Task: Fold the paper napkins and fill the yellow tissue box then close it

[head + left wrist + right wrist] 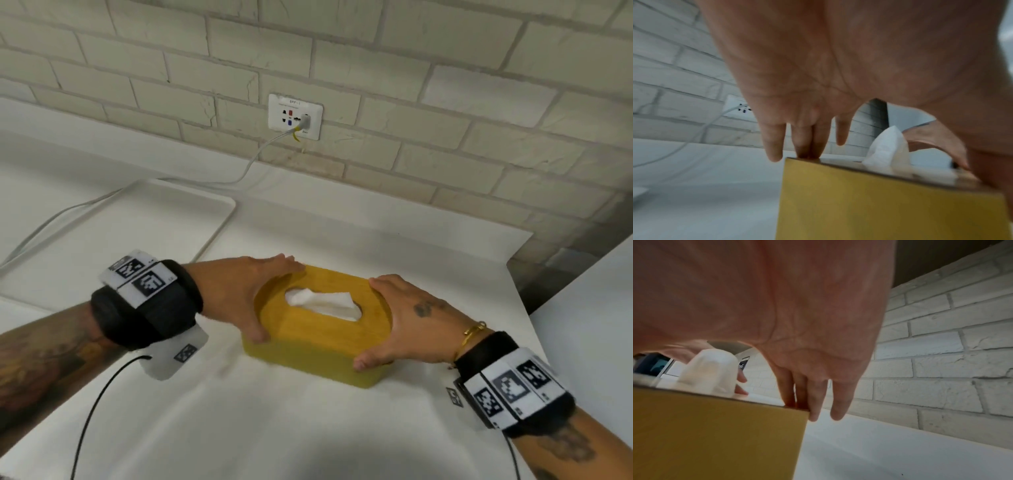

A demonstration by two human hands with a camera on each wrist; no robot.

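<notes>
Yellow tissue box (318,346), lid closed, lying flat at centre of white surface (274,428); white napkin (325,303) protruding from oval slot.

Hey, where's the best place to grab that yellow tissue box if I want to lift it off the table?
Take the yellow rectangular tissue box by its two short ends, one hand from each side, where the left hand and right hand already sit. Its long, low shape suits a two-sided clamp, thumbs on the near wall. Stay off the top slot, where the white paper napkin sticks out.
</notes>
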